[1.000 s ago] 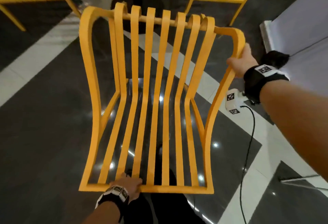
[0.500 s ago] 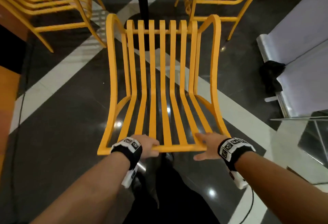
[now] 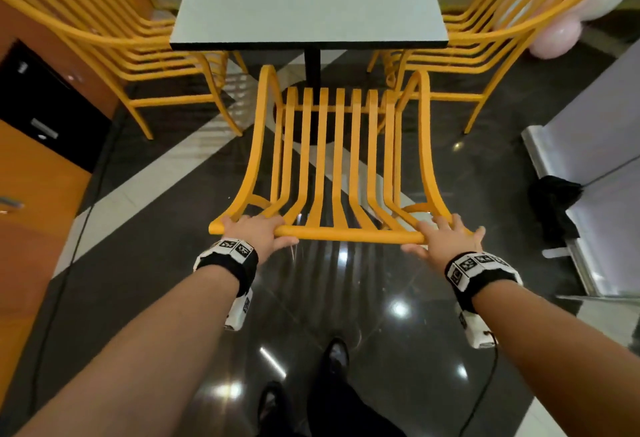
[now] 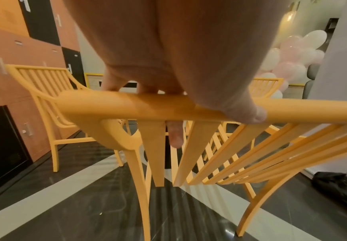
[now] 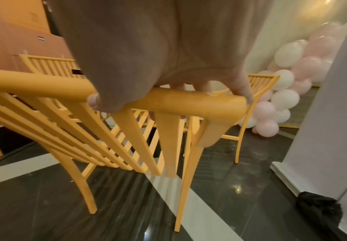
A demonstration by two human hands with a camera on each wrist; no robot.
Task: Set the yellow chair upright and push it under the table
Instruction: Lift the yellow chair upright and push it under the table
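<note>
Left hand (image 3: 258, 230): gripping top rail of chair (image 3: 341, 159), fingers curled over | Right hand (image 3: 446, 236): on same rail near its end, fingers over it | Chair: upright on floor, facing worktop (image 3: 308, 0), seat not yet under | Step: push | Next: straight, even shove between side chairs | Containers: none visible

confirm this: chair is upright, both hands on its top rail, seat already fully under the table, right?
Not quite. The yellow chair is upright, with the left hand and right hand on its top rail, but the head view shows the seat short of the table, not yet under it.
</note>
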